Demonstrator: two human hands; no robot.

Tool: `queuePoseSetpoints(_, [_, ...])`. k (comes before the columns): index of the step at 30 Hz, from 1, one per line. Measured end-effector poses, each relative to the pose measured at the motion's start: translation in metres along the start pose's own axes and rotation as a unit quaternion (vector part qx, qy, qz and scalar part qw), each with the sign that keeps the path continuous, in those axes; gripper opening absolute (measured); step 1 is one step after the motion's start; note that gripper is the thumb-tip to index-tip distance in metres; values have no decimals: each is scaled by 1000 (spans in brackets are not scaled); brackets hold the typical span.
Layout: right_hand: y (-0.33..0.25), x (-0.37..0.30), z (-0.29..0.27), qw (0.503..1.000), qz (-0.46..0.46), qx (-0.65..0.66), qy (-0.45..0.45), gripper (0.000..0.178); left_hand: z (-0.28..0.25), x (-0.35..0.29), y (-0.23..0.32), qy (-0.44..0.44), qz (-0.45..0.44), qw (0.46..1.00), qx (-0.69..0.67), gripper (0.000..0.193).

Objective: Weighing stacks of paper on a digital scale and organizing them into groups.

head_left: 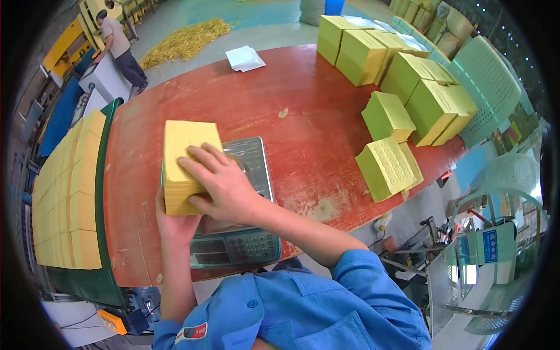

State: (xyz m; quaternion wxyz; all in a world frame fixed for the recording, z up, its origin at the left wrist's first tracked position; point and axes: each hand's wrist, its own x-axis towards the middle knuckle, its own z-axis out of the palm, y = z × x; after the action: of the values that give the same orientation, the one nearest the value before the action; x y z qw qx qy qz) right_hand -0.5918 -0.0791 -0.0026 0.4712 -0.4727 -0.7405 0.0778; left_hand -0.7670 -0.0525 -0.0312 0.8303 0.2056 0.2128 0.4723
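Observation:
A thick block of stacked yellow paper sheets [188, 135] is held up between my two hands at the left of the table. My left hand [177, 226] grips it from below and along its near side, with most of the fingers hidden. My right hand [224, 185] presses on its top and right side, fingers spread over the sheets and thumb lower down. Partly behind my hands sits a digital weighing scale [256, 169] with a shiny metal pan and a keypad at its near edge. Whether the block touches the pan cannot be seen.
The worn red table [315, 157] carries several yellow paper blocks [364, 58] along its right side. White sheets [245, 59] lie at the far edge. More yellow stacks [70, 192] line a green-edged conveyor on the left. A person [118, 46] stands by machinery, far left.

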Motion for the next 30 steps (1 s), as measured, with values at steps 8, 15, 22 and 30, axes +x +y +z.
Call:
queuePoseSetpoints(8, [-18,7,31,996,-53,-30,-58,72,-48,-39,14,102,-22,994,24,52])
queuePoseSetpoints(15, [-33,6,31,992,-49,-89,-78,70,-33,-74,28,83,-131,985,76,75])
queuePoseSetpoints(22, [-54,3,60,978,-61,-172,-100,70,-76,-117,71,41,-124,964,232,63])
queuePoseSetpoints(30, [-65,-7,69,975,-24,-215,-54,66,-62,-13,104,-16,-41,956,292,57])
